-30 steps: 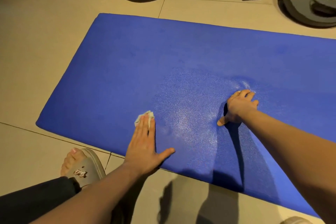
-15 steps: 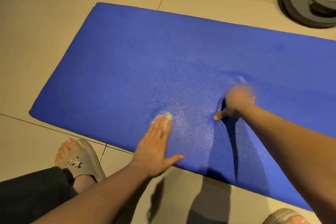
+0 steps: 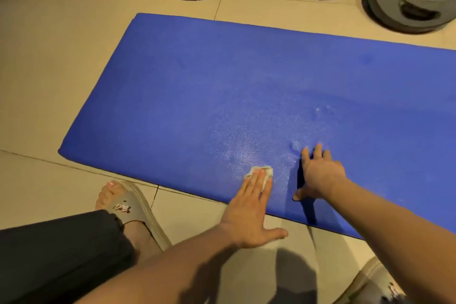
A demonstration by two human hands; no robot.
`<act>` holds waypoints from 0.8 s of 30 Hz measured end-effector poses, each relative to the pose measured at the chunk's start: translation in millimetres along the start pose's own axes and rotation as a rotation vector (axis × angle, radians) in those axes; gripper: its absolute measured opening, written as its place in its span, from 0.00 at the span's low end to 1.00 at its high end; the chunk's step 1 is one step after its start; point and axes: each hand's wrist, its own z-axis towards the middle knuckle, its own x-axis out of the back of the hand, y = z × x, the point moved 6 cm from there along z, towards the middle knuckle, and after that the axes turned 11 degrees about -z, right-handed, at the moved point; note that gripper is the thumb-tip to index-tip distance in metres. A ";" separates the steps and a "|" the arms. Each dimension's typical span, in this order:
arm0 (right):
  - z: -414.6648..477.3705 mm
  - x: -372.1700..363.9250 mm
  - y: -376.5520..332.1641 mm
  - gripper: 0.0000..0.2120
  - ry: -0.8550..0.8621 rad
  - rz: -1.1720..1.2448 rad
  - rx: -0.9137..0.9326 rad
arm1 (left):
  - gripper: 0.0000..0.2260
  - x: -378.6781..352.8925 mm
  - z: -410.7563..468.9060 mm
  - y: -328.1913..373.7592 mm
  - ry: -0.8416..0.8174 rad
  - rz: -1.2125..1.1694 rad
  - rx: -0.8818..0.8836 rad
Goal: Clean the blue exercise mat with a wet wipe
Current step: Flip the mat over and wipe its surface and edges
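Pressing crumpled white wipe (image 3: 262, 174) flat, left hand (image 3: 249, 212), pebbled blue mat (image 3: 197, 86)

A short pale logo is printed on the strap of the grey sandal (image 3: 133, 207) at the lower left of the frame; its letters cannot be made out. Nothing can be read.

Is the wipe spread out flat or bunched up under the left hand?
Bunched: the wipe is a small crumpled wad pressed under the flat left hand on the mat.
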 end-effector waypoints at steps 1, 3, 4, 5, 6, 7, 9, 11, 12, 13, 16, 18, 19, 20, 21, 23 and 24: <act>-2.1 -1.2 -2.3 0.71 -0.005 0.010 0.004 | 0.53 1.8 -8.2 -8.7 -0.011 0.042 -0.007; -1.7 1.6 -3.2 0.72 0.001 0.025 -0.007 | 0.53 12.2 -25.3 -41.8 0.022 0.091 0.043; -1.7 3.6 -5.7 0.72 0.007 0.022 -0.017 | 0.53 21.9 -35.9 -64.8 0.060 0.088 0.120; -1.6 5.0 -8.3 0.72 0.012 0.016 -0.028 | 0.53 33.4 -46.2 -88.7 0.103 0.071 0.222; -0.9 5.4 -10.7 0.72 0.016 0.009 -0.039 | 0.53 44.3 -55.2 -109.5 0.140 0.065 0.326; 0.2 6.1 -12.3 0.72 0.021 0.003 -0.049 | 0.53 52.8 -60.3 -124.1 0.163 0.069 0.401; 0.6 7.2 -15.0 0.72 0.022 0.011 -0.058 | 0.55 57.0 -60.8 -130.5 0.152 0.036 0.457; -0.4 7.8 -15.4 0.73 0.025 0.022 -0.075 | 0.56 50.9 -51.3 -111.9 0.157 -0.037 0.445; -0.4 8.7 -15.5 0.73 0.028 0.027 -0.081 | 0.57 44.1 -44.7 -95.9 0.150 -0.047 0.424; 0.0 9.4 -16.3 0.73 0.030 0.033 -0.083 | 0.57 35.3 -38.3 -78.2 0.139 -0.048 0.389; 0.2 10.9 -17.9 0.73 0.031 0.050 -0.092 | 0.58 8.3 -23.3 -20.2 0.069 -0.075 0.190; -0.2 9.9 -18.0 0.74 0.029 0.066 -0.099 | 0.57 -6.1 -21.0 4.5 -0.006 -0.074 0.067; -0.5 9.8 -17.8 0.73 0.032 0.070 -0.099 | 0.57 -7.2 -20.9 6.1 -0.022 -0.052 0.034; -1.1 9.9 -17.8 0.73 0.035 0.073 -0.094 | 0.56 -4.2 -21.8 0.4 -0.013 -0.012 0.023; -1.5 10.3 -17.7 0.73 0.038 0.073 -0.090 | 0.56 1.1 -23.3 -12.4 0.007 0.027 0.046; -1.8 10.5 -17.6 0.73 0.037 0.072 -0.086 | 0.56 18.7 -27.1 -52.2 0.068 0.033 0.200; -1.7 10.3 -17.6 0.73 0.034 0.076 -0.084 | 0.55 29.7 -29.0 -74.6 0.101 0.022 0.299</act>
